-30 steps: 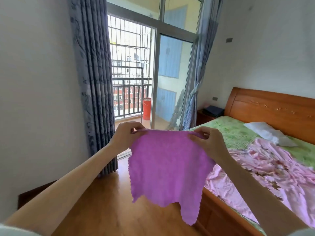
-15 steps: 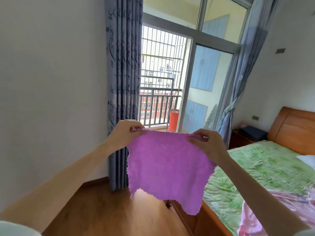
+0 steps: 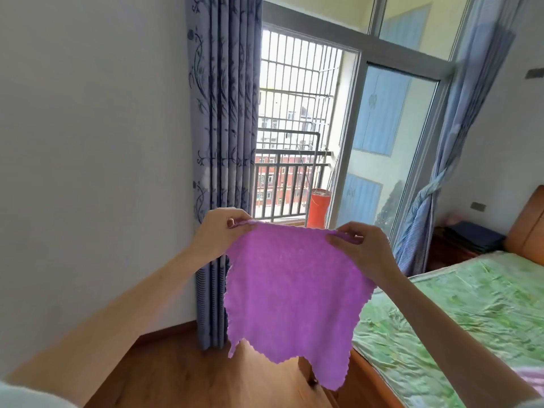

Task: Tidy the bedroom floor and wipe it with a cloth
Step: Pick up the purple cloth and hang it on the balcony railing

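The floor is warm brown wood boards, with a matching skirting along the foot of the left wall; a bright patch of daylight falls on it near the doorway; the hem of the left curtain hangs down to it in the corner. The bed stands on the floor at the right, with a wooden side rail and a wooden headboard at the far end; a crumpled green sheet covers it; a bit of pink bedding lies on the sheet at the frame's right edge. A dark nightstand stands beside the headboard; a dark folded item lies on it.
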`<act>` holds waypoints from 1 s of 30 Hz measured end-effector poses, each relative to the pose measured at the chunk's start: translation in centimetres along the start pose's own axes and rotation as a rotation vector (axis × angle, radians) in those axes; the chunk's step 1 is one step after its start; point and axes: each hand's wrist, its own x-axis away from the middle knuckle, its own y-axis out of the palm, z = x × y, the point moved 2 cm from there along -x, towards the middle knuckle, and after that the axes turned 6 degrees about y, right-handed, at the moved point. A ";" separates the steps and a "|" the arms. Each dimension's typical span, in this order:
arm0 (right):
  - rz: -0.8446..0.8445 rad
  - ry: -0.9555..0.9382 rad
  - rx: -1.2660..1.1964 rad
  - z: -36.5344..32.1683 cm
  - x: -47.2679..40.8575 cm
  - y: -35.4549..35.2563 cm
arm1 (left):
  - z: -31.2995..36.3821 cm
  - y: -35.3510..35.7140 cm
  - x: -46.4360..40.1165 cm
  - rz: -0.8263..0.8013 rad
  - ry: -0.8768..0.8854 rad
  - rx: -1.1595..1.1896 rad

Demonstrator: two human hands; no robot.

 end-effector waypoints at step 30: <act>0.099 0.005 0.060 13.5 -34.3 14.1 | -27.0 9.6 -29.9 -0.122 -0.017 0.068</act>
